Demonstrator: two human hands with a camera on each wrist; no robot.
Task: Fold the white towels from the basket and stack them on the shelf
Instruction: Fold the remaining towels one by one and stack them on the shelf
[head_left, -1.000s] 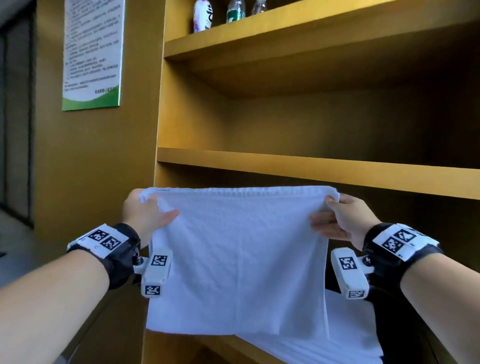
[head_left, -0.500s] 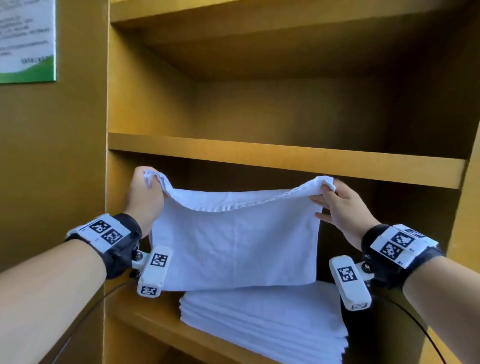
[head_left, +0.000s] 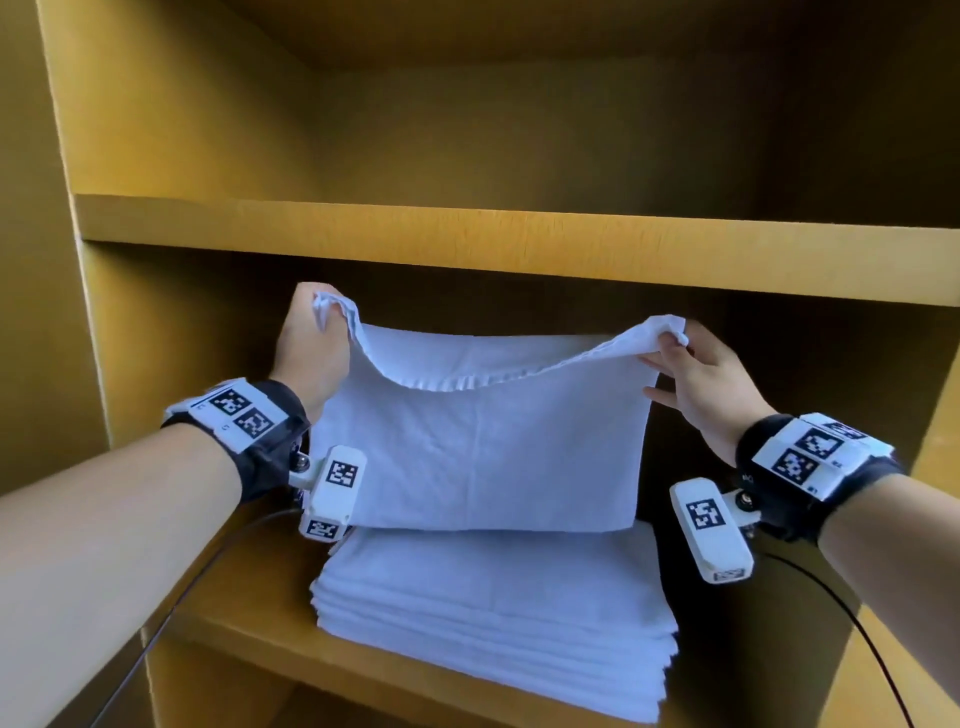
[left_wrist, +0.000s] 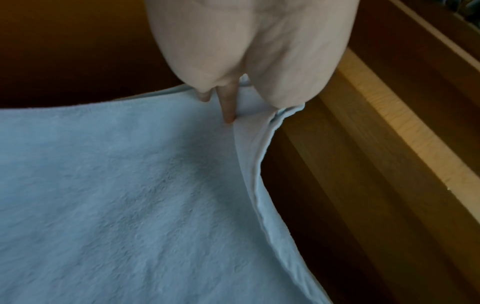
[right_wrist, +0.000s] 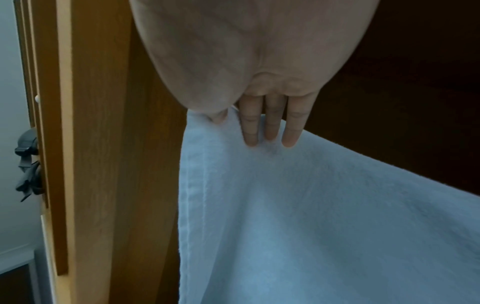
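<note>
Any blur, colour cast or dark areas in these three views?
Head view: sharp, shelf edges bowed by the wide lens, recess dark. Both wrist views: soft, the held towel reads bluish, the left hand and right hand loom large and blurred.

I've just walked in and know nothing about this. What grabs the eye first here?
A white towel hangs in mid-air, gripped at its top corners by the left hand and the right hand, its upper edge sagging between them. Just below it a neat stack of folded towels sits on a yellow wooden shelf. Both wrists wear black bands with square black-and-white tags.
</note>
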